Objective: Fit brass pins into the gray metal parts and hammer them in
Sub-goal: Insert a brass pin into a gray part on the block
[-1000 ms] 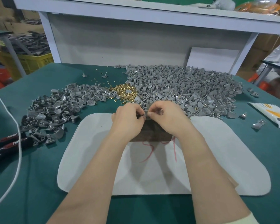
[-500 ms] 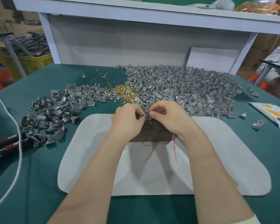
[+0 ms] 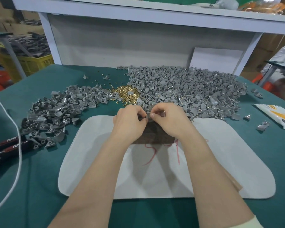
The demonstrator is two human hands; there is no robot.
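Your two hands meet at the far edge of the white mat [image 3: 220, 162], knuckles up and fingers curled in. Your left hand [image 3: 130, 120] and your right hand [image 3: 169, 119] both pinch one small gray part [image 3: 148, 114] between thumb and fingertips, right above the dark block [image 3: 155, 134] that lies on the mat. Only a pale sliver of the part shows between your thumbs. You cannot tell from here which way its long axis runs or where it points, nor whether a pin sits in it.

The pile of brass pins [image 3: 125, 94] lies on the green table [image 3: 39, 186] just beyond your left hand, with a few loose pins scattered farther back. It sits between two heaps: the big heap of gray parts [image 3: 187, 89] spreads to the right behind your right hand and touches the mat's far edge. The smaller heap [image 3: 56, 112] trails off to the left.

Red marks [image 3: 148, 155] are scrawled on the mat between your forearms. At the left edge lie pliers [image 3: 5, 148] with black and red handles, crossed by a white cord [image 3: 19, 145]. A white and yellow packet [image 3: 278, 116] lies at the far right, with a few stray gray pieces near it.
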